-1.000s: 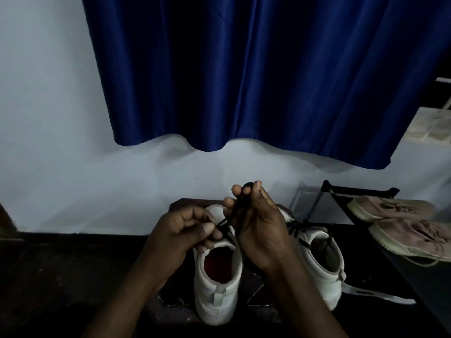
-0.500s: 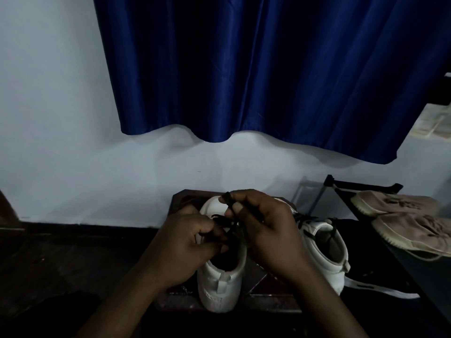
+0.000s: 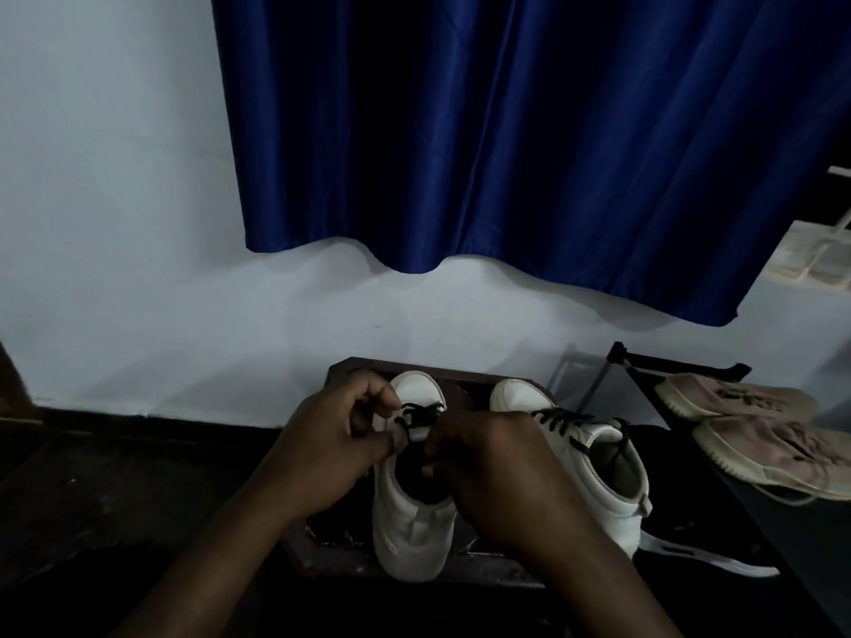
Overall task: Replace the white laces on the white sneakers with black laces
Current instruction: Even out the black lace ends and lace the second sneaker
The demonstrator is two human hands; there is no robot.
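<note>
Pinching black lace [image 3: 416, 414] | between fingers [image 3: 389, 443]: left hand [image 3: 331, 448], right hand [image 3: 497, 472] | over sneaker [image 3: 410, 531]

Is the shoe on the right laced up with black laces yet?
Yes, laced: a black lace criss-crosses up the front of the right sneaker. Whether it is tied in a bow, I cannot tell.

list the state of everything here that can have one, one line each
left hand, pinches the black lace
right hand, fingers curled at that lace, grip hidden
sneaker under the hands, upright, black lace visible near the toe
other white sneaker, upright, black lace threaded up the front
pink sneakers, lying on the side rack
curtain, hanging, drawn across
</note>
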